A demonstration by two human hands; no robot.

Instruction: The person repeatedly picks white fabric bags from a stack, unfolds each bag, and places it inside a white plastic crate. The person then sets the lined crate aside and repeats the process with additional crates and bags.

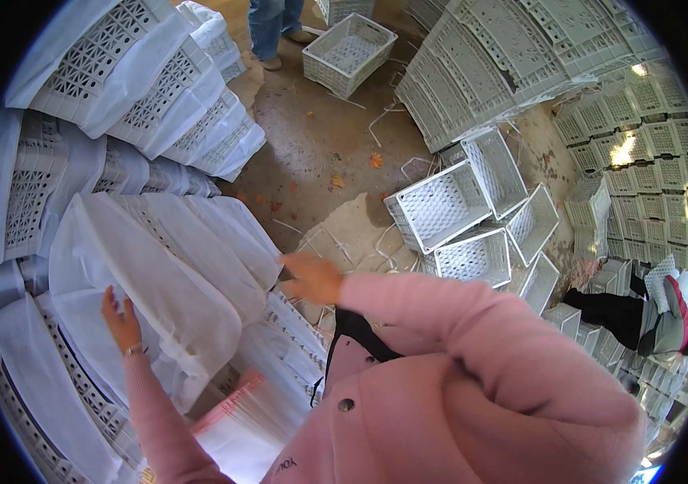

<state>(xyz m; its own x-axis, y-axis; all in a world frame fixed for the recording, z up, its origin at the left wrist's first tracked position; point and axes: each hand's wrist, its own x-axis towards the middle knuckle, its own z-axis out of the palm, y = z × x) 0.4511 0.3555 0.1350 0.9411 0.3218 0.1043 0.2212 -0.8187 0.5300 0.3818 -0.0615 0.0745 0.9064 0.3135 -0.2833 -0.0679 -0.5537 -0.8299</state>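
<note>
In front of me is a stack of grey plastic crates, its top covered by a thin white fabric liner (162, 266) that hangs in loose folds. My left hand (121, 320) is at the liner's near left side, fingers spread and nothing visible between them. My right hand (313, 278) reaches to the liner's right edge; it is blurred, so whether it pinches the cloth is unclear. Below the liner, close to my body, lies a pile of thin white sheets (247, 417) with pink-red edges.
Lined crate stacks (138, 91) rise at the left. Loose crates (440, 206) lie on the wet floor (319, 145) among white straps and leaves. A single crate (350, 51) stands near a person's legs (271, 27). Tall stacks (513, 60) and another person (640, 320) are at right.
</note>
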